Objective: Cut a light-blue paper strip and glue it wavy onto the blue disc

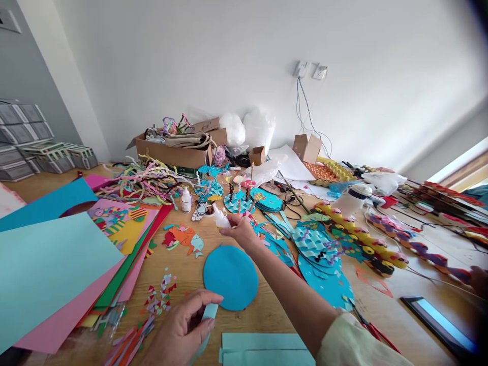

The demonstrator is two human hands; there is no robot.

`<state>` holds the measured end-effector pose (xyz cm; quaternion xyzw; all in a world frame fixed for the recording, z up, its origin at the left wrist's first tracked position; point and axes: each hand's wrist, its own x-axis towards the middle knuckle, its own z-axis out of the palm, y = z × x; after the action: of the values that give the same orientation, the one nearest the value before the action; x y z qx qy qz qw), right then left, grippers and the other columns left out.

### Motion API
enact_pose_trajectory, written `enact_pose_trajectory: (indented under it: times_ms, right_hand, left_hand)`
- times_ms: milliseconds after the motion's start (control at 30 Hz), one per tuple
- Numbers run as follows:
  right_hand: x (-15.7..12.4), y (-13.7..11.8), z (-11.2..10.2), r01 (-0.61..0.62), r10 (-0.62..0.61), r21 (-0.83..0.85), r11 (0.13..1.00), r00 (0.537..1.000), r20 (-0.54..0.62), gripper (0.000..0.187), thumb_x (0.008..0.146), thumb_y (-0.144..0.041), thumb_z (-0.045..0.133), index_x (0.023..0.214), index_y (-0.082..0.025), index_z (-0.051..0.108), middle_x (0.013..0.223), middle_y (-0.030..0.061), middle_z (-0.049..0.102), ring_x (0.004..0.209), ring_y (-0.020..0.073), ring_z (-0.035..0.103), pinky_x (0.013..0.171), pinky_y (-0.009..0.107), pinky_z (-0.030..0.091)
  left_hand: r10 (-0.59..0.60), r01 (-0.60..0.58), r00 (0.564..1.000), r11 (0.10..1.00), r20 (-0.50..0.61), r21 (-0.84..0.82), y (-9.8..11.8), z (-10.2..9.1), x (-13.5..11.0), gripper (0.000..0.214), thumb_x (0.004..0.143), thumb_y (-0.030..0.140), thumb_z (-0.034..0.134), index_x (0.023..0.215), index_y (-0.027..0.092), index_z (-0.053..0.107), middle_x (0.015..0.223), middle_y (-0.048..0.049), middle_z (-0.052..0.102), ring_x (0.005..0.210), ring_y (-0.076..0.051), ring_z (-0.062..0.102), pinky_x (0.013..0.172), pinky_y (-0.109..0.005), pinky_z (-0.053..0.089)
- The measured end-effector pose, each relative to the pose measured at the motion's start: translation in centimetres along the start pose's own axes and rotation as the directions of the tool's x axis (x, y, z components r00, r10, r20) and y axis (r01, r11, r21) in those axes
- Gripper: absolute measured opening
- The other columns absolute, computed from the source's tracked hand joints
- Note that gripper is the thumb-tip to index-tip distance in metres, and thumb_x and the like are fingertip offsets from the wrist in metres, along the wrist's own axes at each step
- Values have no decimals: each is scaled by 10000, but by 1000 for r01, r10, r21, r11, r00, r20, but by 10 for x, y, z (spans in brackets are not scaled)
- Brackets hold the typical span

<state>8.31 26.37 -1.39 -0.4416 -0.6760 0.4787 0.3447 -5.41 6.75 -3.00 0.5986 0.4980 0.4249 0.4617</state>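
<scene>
My left hand (181, 328) pinches a light blue paper strip (209, 311) between thumb and fingers, low in the view. Stretched out farther across the table, my right hand (239, 230) is closed around a small white glue bottle (221, 217), its nozzle pointing up and to the left. A round blue paper disc (231, 277) lies flat between the two hands. Near the front edge are light blue paper strips (267, 349). Orange and blue paper fish cutouts (186, 238) lie left of the bottle, and a second white bottle (186, 200) stands behind them.
Coloured paper sheets (57, 274) cover the left side, with small paper scraps (162, 295) beside them. Pipe cleaners (148, 178) and a cardboard box (175, 152) are at the back. Finished blue paper crafts (316, 249), scissors (373, 330) and a phone (438, 325) lie to the right.
</scene>
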Motion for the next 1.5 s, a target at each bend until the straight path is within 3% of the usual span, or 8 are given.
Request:
enact_pose_trajectory:
  times_ms: [233, 367, 600, 767, 933, 1033, 1333, 1500]
  right_hand:
    - [52, 32, 25, -43, 39, -287, 957, 999, -21, 190, 834, -285, 560, 943, -130, 577, 886, 23, 605, 747, 133, 583, 681, 317, 487]
    - [56, 34, 28, -73, 66, -396, 915, 997, -31, 232, 861, -300, 523, 1023, -137, 560, 1000, 48, 591, 846, 160, 586, 736, 356, 493]
    - [44, 12, 21, -121, 102, -442, 889, 992, -68, 243, 862, -300, 519, 1051, -150, 551, 1055, 56, 573, 897, 175, 573, 771, 376, 480]
    - [-8, -10, -7, -124, 112, -340, 932, 992, -56, 153, 786, -218, 590, 915, -135, 581, 915, 52, 602, 852, 174, 552, 764, 342, 439]
    - [-115, -35, 6, -105, 122, -68, 992, 937, 328, 286, 766, -435, 553, 804, -168, 647, 785, 21, 647, 731, 143, 577, 644, 248, 435]
    - [-163, -44, 24, -336, 85, 370, 866, 829, 553, 429, 601, -477, 707, 879, -158, 638, 802, 20, 645, 709, 120, 555, 632, 221, 389]
    - [-189, -30, -27, -429, 283, 404, 808, 884, 372, 307, 610, -419, 730, 713, -143, 644, 569, -23, 592, 485, 62, 478, 482, 185, 310]
    - [-186, -29, -52, -257, 161, 429, 866, 956, 247, 273, 657, -333, 719, 879, -216, 614, 565, -78, 488, 479, 53, 431, 454, 174, 292]
  left_hand:
    - [-73, 70, 997, 951, 1, -300, -15, -7, 2, 281, 750, 280, 595, 1031, 281, 609, 986, 1, 655, 932, -153, 583, 824, -231, 437]
    - [-136, 127, 991, 940, -7, -318, -19, -9, 3, 302, 735, 382, 616, 1014, 265, 624, 811, 11, 643, 746, -131, 572, 678, -211, 448]
    - [-208, 101, 948, 916, -243, -389, -4, 0, 6, 306, 644, 395, 679, 895, 220, 674, 638, 22, 563, 590, -109, 494, 546, -203, 392]
    - [-280, 94, 909, 859, -308, -503, 24, -6, 5, 350, 592, 337, 720, 912, 217, 643, 626, 37, 550, 538, -97, 478, 503, -201, 389]
    - [-304, 86, 909, 807, -285, -585, 52, -5, 6, 240, 637, 299, 702, 836, 205, 606, 657, 38, 571, 549, -80, 480, 483, -170, 371]
    - [-250, 23, 921, 799, -298, -601, 63, -2, 10, 208, 643, 266, 700, 811, 207, 591, 661, 46, 569, 583, -85, 506, 529, -177, 406]
    - [-148, -2, 892, 944, -428, -330, 50, -23, 14, 172, 639, 297, 685, 718, 159, 619, 627, 29, 584, 552, -86, 497, 519, -183, 413]
    - [-96, 3, 910, 974, -403, -225, 46, -22, 18, 194, 678, 285, 623, 849, 206, 580, 587, 68, 541, 501, -87, 468, 465, -181, 396]
